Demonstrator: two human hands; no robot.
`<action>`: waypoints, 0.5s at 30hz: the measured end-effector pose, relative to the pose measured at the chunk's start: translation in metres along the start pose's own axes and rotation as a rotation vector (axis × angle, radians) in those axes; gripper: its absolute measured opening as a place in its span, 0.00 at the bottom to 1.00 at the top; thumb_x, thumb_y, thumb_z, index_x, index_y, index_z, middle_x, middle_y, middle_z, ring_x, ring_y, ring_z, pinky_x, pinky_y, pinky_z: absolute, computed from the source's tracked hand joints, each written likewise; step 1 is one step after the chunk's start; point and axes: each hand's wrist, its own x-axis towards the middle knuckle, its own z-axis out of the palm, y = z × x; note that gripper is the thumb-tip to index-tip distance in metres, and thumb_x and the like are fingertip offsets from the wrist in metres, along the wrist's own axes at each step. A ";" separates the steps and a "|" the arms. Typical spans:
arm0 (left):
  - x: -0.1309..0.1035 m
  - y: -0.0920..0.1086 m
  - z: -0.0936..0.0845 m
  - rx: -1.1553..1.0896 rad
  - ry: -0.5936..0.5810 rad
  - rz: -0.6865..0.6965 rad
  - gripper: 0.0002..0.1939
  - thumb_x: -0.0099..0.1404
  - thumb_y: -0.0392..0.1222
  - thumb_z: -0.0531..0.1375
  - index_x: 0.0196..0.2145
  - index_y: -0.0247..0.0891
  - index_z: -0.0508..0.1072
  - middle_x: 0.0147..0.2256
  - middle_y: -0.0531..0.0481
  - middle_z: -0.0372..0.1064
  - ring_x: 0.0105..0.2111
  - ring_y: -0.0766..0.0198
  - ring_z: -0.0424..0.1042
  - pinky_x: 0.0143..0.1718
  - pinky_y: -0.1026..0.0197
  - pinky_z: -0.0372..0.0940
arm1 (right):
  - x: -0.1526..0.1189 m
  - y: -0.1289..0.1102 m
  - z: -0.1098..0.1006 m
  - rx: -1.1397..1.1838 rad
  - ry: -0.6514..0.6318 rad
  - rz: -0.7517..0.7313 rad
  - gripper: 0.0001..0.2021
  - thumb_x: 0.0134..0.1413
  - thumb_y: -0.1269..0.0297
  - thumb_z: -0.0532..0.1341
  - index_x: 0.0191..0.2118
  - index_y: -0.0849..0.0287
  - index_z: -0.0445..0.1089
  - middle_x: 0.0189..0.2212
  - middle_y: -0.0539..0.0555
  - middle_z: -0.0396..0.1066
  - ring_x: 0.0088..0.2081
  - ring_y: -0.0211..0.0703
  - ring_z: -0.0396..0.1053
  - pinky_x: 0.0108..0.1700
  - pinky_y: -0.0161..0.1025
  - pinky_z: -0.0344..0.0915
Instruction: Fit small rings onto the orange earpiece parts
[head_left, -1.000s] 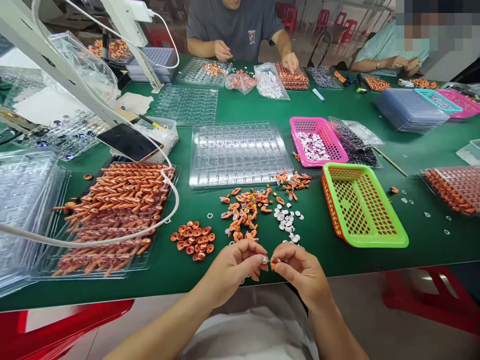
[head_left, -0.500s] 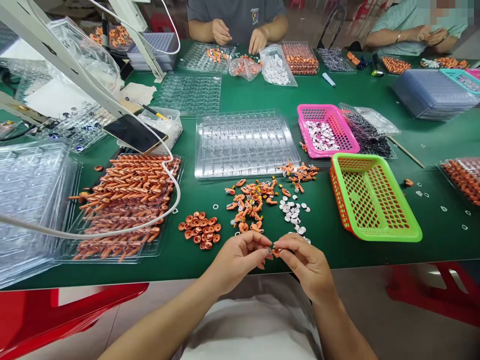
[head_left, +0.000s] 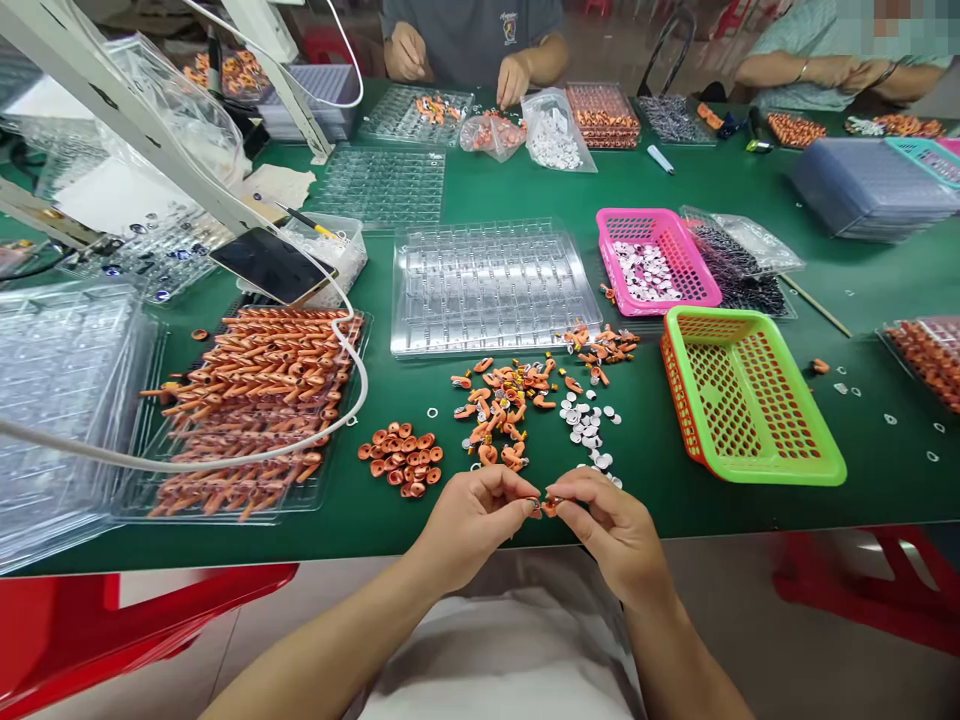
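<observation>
Near the table's front edge, my left hand (head_left: pixel 471 522) and my right hand (head_left: pixel 616 532) meet fingertip to fingertip. Both pinch a small orange part (head_left: pixel 551 507); the fingers cover most of it, and a bit of dark or metallic surface shows at the left fingertips. Just beyond the hands lies a loose pile of orange earbud-like pieces (head_left: pixel 499 405) with yellow tabs. White round discs (head_left: pixel 586 425) are scattered beside that pile. Left of my left hand sits a heap of copper-coloured round caps (head_left: pixel 401 460).
Clear plastic trays (head_left: pixel 491 290) lie ahead, with a pink basket (head_left: pixel 712 295) and a green basket (head_left: pixel 795 470) to the right. Trays of orange stems (head_left: pixel 277 370) stand left under a white cable (head_left: pixel 255 462). A phone (head_left: pixel 262 262) rests by a lamp frame. Two people work across the table.
My hands stay pinched together with only a slight shift of the fingertips at the small part. Across the table, a person's hand has moved left and up.
</observation>
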 end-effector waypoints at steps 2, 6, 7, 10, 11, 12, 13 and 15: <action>0.000 -0.001 0.001 0.005 -0.015 0.030 0.06 0.53 0.39 0.65 0.28 0.33 0.75 0.24 0.51 0.72 0.23 0.69 0.66 0.27 0.65 0.62 | -0.002 0.002 0.001 0.042 0.007 0.029 0.07 0.62 0.64 0.61 0.42 0.53 0.76 0.36 0.54 0.73 0.39 0.43 0.72 0.41 0.39 0.69; -0.002 -0.001 0.001 0.090 -0.070 0.068 0.06 0.58 0.40 0.64 0.31 0.34 0.76 0.28 0.49 0.74 0.28 0.65 0.70 0.30 0.64 0.65 | -0.006 0.006 0.004 0.206 0.036 0.159 0.07 0.60 0.61 0.62 0.41 0.54 0.76 0.34 0.53 0.74 0.35 0.41 0.72 0.38 0.38 0.70; -0.002 -0.001 0.000 0.113 -0.093 0.072 0.07 0.59 0.41 0.63 0.32 0.34 0.76 0.29 0.48 0.74 0.29 0.64 0.71 0.32 0.63 0.67 | -0.006 0.006 0.005 0.247 0.041 0.184 0.07 0.60 0.61 0.63 0.41 0.54 0.76 0.34 0.52 0.74 0.34 0.41 0.72 0.37 0.37 0.71; -0.004 -0.002 -0.003 0.150 -0.147 0.084 0.11 0.62 0.44 0.62 0.39 0.36 0.76 0.34 0.46 0.76 0.34 0.60 0.74 0.38 0.59 0.70 | -0.007 0.006 0.006 0.283 0.050 0.190 0.06 0.60 0.61 0.63 0.40 0.55 0.76 0.33 0.52 0.73 0.34 0.40 0.72 0.36 0.36 0.70; -0.004 -0.002 -0.004 0.164 -0.149 0.094 0.13 0.63 0.45 0.62 0.43 0.37 0.75 0.36 0.45 0.77 0.37 0.59 0.75 0.41 0.57 0.70 | -0.007 0.005 0.006 0.261 0.053 0.180 0.06 0.60 0.61 0.63 0.39 0.55 0.75 0.33 0.52 0.73 0.34 0.40 0.72 0.36 0.36 0.70; -0.005 -0.003 -0.006 0.186 -0.138 0.108 0.15 0.63 0.44 0.62 0.46 0.38 0.74 0.38 0.45 0.77 0.39 0.58 0.76 0.43 0.56 0.70 | -0.007 0.004 0.005 0.220 0.061 0.164 0.06 0.60 0.61 0.62 0.39 0.55 0.75 0.33 0.52 0.72 0.34 0.40 0.71 0.37 0.36 0.70; -0.005 -0.004 -0.007 0.214 -0.116 0.127 0.17 0.63 0.44 0.62 0.49 0.39 0.73 0.41 0.44 0.77 0.41 0.57 0.75 0.45 0.55 0.70 | -0.007 0.002 0.004 0.166 0.075 0.139 0.06 0.61 0.62 0.62 0.39 0.56 0.75 0.33 0.52 0.72 0.34 0.40 0.71 0.37 0.37 0.70; -0.007 -0.005 -0.008 0.269 -0.050 0.177 0.17 0.63 0.43 0.63 0.49 0.41 0.74 0.45 0.44 0.76 0.45 0.56 0.75 0.48 0.55 0.69 | -0.006 -0.001 0.003 0.036 0.105 0.061 0.05 0.61 0.64 0.61 0.39 0.55 0.75 0.34 0.53 0.73 0.36 0.41 0.71 0.39 0.38 0.69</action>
